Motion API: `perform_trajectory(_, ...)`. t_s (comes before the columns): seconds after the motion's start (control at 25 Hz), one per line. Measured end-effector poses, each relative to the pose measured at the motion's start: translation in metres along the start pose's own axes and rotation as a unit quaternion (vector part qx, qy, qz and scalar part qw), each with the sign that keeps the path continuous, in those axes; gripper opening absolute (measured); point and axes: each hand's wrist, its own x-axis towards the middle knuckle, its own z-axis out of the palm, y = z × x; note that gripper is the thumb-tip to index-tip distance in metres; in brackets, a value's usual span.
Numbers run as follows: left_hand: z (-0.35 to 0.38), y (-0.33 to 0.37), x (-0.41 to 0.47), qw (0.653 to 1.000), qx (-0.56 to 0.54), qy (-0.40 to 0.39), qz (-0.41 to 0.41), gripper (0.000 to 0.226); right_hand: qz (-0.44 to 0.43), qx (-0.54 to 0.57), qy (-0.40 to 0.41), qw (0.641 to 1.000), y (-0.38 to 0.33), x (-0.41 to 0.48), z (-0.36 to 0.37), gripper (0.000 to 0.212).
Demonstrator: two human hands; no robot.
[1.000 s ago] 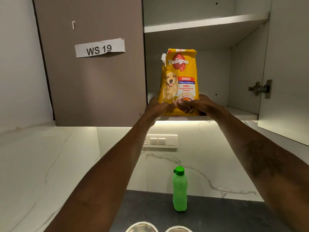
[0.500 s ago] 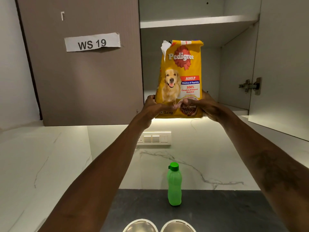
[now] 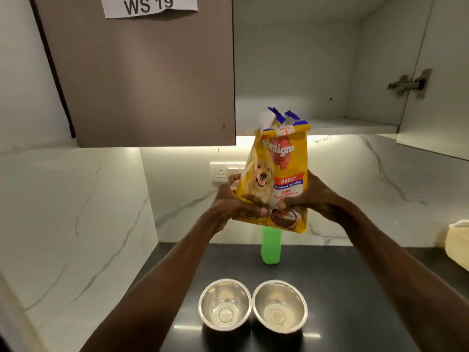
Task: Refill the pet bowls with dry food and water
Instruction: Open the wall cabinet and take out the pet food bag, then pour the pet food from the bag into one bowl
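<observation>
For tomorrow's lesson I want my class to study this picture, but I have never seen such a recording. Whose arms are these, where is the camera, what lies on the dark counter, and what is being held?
There is no machine here: a person wears one wide-angle camera on the head, so you look forward and down along their own two bare arms. The left hand and the right hand together hold a yellow Pedigree dog food bag by its lower part, in the air, its torn top upward. On the dark countertop stand two empty steel bowls side by side, the left bowl and the right bowl. Behind them is a green bottle, its top hidden by the bag. Above, a wall cupboard stands open with bare shelves. A pale object at the right edge is too cut off to name.
</observation>
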Motion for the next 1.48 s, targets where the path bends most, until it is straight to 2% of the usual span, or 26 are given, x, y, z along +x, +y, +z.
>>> perform_trajectory(0.12, 0.000, -0.045, -0.017, 0.999, -0.015, 0.001, -0.034, 0.128, 0.041, -0.001, 0.014, 0.999, 0.030, -0.015, 0.031, 0.072)
perform_trajectory(0.24, 0.001, -0.072, -0.027, 0.998, -0.038, 0.006, -0.054, 0.122, 0.069, 0.021, 0.089, 0.993, 0.054, -0.020, 0.052, 0.051)
perform_trajectory(0.32, 0.000, -0.080, -0.031, 0.996, -0.051, -0.007, -0.066, 0.122, 0.079, 0.034, 0.133, 0.987, 0.068, -0.021, 0.060, 0.050)
perform_trajectory(0.48, -0.003, -0.098, -0.033, 0.990, -0.076, -0.046, -0.112, 0.133, 0.103, 0.068, 0.166, 0.978, 0.087, -0.024, 0.074, 0.052)
perform_trajectory(0.56, -0.006, -0.109, -0.034, 0.985, -0.092, -0.070, -0.130, 0.124, 0.109, 0.070, 0.176, 0.976, 0.096, -0.025, 0.080, 0.052)
perform_trajectory(0.64, -0.013, -0.121, -0.036, 0.975, -0.136, -0.088, -0.149, 0.105, 0.119, 0.062, 0.187, 0.973, 0.104, -0.025, 0.082, 0.054)
perform_trajectory(0.68, -0.018, -0.129, -0.038, 0.970, -0.156, -0.090, -0.163, 0.102, 0.122, 0.058, 0.188, 0.973, 0.106, -0.026, 0.082, 0.055)
perform_trajectory(0.76, -0.030, -0.150, -0.043, 0.966, -0.154, -0.079, -0.194, 0.113, 0.127, 0.050, 0.185, 0.973, 0.111, -0.028, 0.080, 0.055)
perform_trajectory(0.8, -0.036, -0.164, -0.047, 0.968, -0.124, -0.060, -0.211, 0.115, 0.132, 0.047, 0.183, 0.973, 0.115, -0.029, 0.078, 0.054)
perform_trajectory(0.88, -0.043, -0.196, -0.057, 0.965, -0.005, 0.004, -0.263, 0.107, 0.140, 0.043, 0.177, 0.973, 0.121, -0.032, 0.076, 0.053)
perform_trajectory(0.96, -0.047, -0.234, -0.066, 0.937, 0.118, 0.062, -0.324, 0.094, 0.150, 0.043, 0.172, 0.973, 0.125, -0.034, 0.076, 0.049)
perform_trajectory(1.12, -0.037, -0.288, -0.090, 0.863, 0.273, 0.064, -0.421, 0.065, 0.176, 0.022, 0.134, 0.975, 0.135, -0.038, 0.077, 0.040)
perform_trajectory(1.2, -0.029, -0.300, -0.103, 0.852, 0.257, 0.057, -0.453, 0.061, 0.185, 0.009, 0.117, 0.976, 0.139, -0.040, 0.077, 0.043)
perform_trajectory(1.32, -0.016, -0.303, -0.114, 0.861, 0.152, 0.046, -0.483, 0.044, 0.188, -0.004, 0.118, 0.975, 0.143, -0.044, 0.073, 0.045)
perform_trajectory(1.48, -0.014, -0.292, -0.117, 0.886, 0.101, 0.080, -0.446, 0.040, 0.190, -0.036, 0.100, 0.976, 0.144, -0.051, 0.066, 0.045)
